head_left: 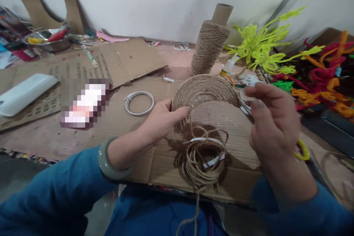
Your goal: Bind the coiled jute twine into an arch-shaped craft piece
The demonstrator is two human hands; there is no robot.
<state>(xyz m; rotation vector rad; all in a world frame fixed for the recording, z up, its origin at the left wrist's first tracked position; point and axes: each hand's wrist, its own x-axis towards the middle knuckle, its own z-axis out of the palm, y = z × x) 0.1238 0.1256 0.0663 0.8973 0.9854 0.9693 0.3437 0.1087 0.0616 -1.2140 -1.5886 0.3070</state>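
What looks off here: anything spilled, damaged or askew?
Nothing looks clearly spilled or damaged. One stray: the loose twine bundle trails a strand past the near edge of the cardboard. The pixelated patch at left looks like image masking, not damage.

My Count, Kind by Kind

Hands: two, my left hand [163, 118] and my right hand [273, 125]. Bangle [103, 160]: one. Twine: I count three lots, one coiled arc [203, 85], one loose bundle [203, 177], one spool [210, 46]. Glue bottle [226, 68]: one. Metal bowl [56, 46]: one. White oblong case [27, 94]: one. Looped yellow flowers [253, 38]: several, overlapping too much for me to number.
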